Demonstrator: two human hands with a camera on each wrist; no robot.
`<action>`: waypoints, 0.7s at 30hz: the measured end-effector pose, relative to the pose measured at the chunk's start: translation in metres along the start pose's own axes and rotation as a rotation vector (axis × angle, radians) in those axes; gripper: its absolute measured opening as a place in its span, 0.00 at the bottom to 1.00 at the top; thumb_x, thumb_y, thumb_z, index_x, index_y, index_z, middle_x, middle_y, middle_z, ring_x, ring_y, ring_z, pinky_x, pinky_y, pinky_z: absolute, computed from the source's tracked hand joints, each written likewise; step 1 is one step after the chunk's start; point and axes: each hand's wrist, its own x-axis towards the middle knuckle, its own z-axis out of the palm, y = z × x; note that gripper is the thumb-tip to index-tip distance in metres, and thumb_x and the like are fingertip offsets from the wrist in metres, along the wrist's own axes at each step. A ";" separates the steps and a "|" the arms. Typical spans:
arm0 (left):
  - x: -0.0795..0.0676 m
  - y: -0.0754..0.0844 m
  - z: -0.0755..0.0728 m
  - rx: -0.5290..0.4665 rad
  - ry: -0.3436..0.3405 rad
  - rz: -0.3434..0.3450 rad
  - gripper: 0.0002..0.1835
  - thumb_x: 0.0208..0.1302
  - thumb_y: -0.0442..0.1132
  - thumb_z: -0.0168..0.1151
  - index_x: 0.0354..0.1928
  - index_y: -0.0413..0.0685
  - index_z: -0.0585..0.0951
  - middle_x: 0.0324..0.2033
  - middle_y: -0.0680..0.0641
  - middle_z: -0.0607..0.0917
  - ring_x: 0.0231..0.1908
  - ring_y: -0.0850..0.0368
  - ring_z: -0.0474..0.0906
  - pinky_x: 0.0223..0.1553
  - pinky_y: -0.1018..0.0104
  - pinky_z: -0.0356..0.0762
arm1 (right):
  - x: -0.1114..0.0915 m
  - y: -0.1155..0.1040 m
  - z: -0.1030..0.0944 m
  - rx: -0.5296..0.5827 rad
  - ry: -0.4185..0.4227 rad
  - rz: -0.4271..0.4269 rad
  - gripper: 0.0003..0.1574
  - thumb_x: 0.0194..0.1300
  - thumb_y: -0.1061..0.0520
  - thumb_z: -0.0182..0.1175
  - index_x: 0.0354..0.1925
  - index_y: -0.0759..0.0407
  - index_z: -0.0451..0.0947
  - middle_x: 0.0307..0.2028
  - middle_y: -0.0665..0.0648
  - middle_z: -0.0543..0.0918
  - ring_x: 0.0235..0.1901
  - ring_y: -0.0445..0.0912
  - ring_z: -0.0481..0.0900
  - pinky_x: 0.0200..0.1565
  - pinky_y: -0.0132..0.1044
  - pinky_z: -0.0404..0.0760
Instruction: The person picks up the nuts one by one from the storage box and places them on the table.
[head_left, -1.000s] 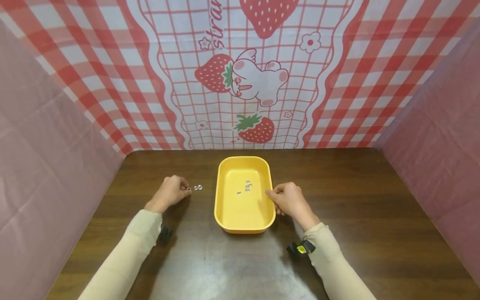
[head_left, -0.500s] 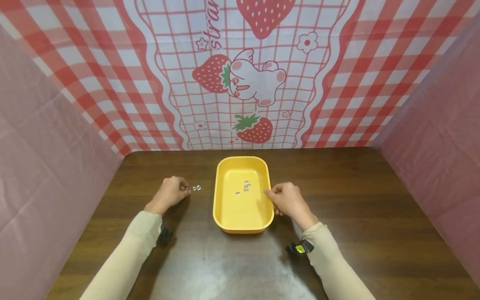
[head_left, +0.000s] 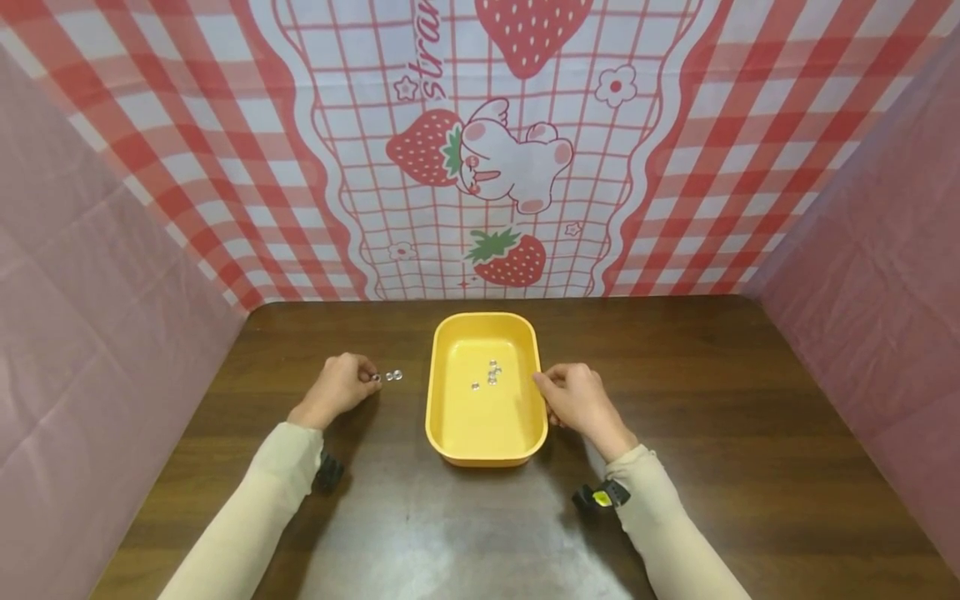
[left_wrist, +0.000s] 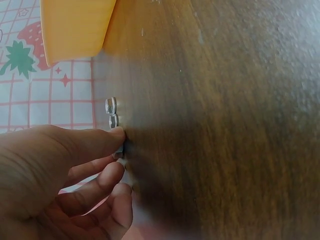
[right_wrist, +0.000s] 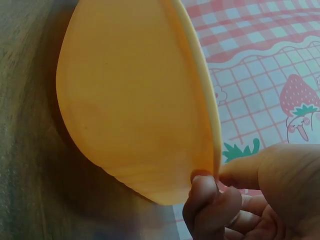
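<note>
On the left of the table, my left hand point(head_left: 341, 387) pinches a small silver metal nut point(left_wrist: 118, 154) between thumb and fingertips, right at the tabletop. The fingers cover part of it. Two more nuts point(head_left: 397, 375) lie in a row just beyond those fingertips, one slightly bigger. A yellow plastic tray point(head_left: 487, 460) with rounded corners stands in the middle, several small silver pieces point(head_left: 492, 377) on its floor. My right hand point(head_left: 585, 402) grips the tray's right rim, thumb on one side and curled fingers on the other, as the right wrist view shows.
The dark wooden table point(head_left: 712, 433) reaches back to a strawberry-print cloth point(head_left: 480, 242). Pink cloth walls point(head_left: 862, 275) border both sides. Black straps with devices sit on the wrists, the right device point(head_left: 600, 497) partly yellow-green.
The right thumb has shifted slightly up along the tray's rim. Left hand, nuts and tray stay nearly in place; the whole head view moved a little.
</note>
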 end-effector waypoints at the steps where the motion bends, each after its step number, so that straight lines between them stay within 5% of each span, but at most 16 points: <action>1: 0.000 0.000 0.000 0.001 0.000 0.000 0.09 0.62 0.34 0.71 0.40 0.34 0.87 0.35 0.39 0.90 0.38 0.48 0.87 0.43 0.54 0.87 | 0.000 0.000 0.000 -0.002 0.006 0.000 0.19 0.74 0.49 0.60 0.42 0.65 0.85 0.17 0.54 0.80 0.13 0.44 0.76 0.18 0.35 0.77; 21: -0.001 0.000 0.000 -0.012 -0.003 -0.012 0.10 0.62 0.34 0.71 0.41 0.34 0.87 0.35 0.39 0.89 0.38 0.48 0.86 0.43 0.54 0.86 | 0.004 0.003 0.004 0.058 0.019 -0.033 0.16 0.76 0.53 0.59 0.44 0.66 0.85 0.15 0.57 0.80 0.11 0.44 0.74 0.16 0.34 0.75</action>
